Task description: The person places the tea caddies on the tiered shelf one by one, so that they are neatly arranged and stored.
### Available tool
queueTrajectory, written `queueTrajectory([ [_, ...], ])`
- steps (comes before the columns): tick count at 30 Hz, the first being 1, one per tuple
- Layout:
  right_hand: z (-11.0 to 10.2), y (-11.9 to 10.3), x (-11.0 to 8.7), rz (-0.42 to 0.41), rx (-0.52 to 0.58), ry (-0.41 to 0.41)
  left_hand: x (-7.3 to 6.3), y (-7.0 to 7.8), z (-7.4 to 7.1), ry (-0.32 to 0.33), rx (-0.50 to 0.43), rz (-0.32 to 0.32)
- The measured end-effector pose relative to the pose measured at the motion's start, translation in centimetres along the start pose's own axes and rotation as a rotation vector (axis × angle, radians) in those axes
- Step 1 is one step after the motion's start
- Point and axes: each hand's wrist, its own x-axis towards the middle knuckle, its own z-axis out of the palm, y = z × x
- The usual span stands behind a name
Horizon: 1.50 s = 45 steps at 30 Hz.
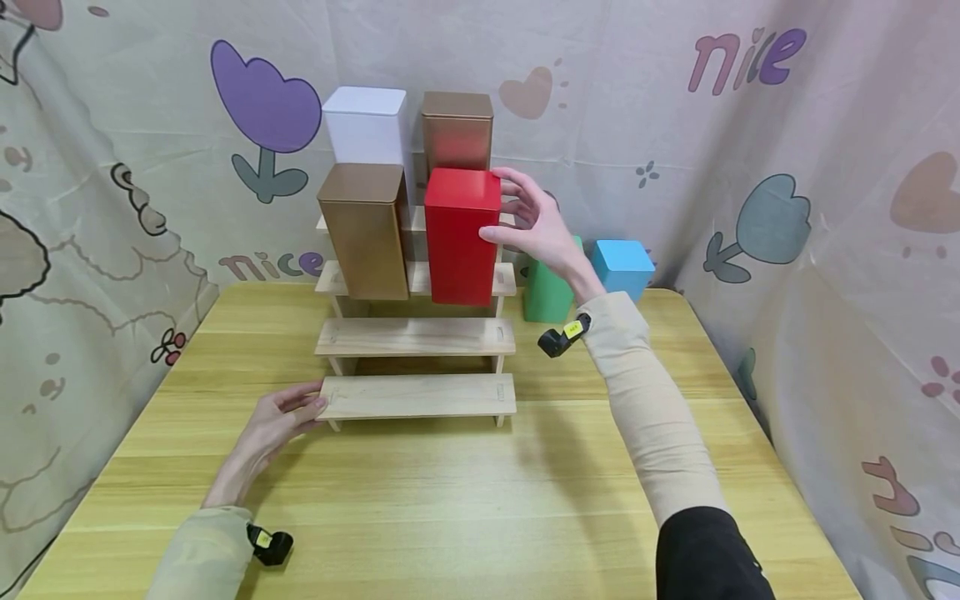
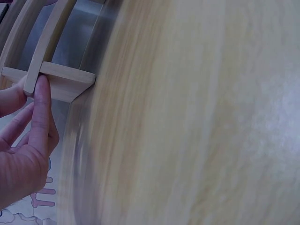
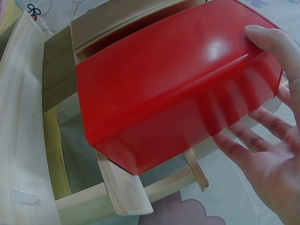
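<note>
A stepped wooden display rack (image 1: 416, 396) stands on the table, seen in the head view. My left hand (image 1: 276, 423) pinches the left end of its lowest shelf, with the thumb and fingers (image 2: 41, 105) on either side of the board end. My right hand (image 1: 542, 227) holds a tall red tin box (image 1: 463, 242) at its upper right, with the thumb on the front and fingers along the side. That box is upright at the second tier from the top, its base against the shelf. Beside it stands a gold-brown tin (image 1: 363, 233), slightly apart.
On the top tier, behind, are a white tin (image 1: 366, 125) and a brown tin (image 1: 457, 133). A green tin (image 1: 547, 296) and a blue tin (image 1: 624, 265) stand on the table (image 1: 450, 517) right of the rack. Printed cloth (image 1: 600, 100) hangs around the table.
</note>
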Motion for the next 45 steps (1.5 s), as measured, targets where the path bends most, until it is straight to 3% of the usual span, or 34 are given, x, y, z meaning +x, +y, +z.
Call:
queueTrajectory([
  [28,0.49,0.18,0.12,-0.025,0.015,-0.045,0.07,-0.03,-0.03,-0.008,-0.007,-0.009],
  [45,0.7,0.14,0.35,0.004,-0.056,-0.03,0.02,-0.03,-0.03,-0.01,-0.026,-0.007],
])
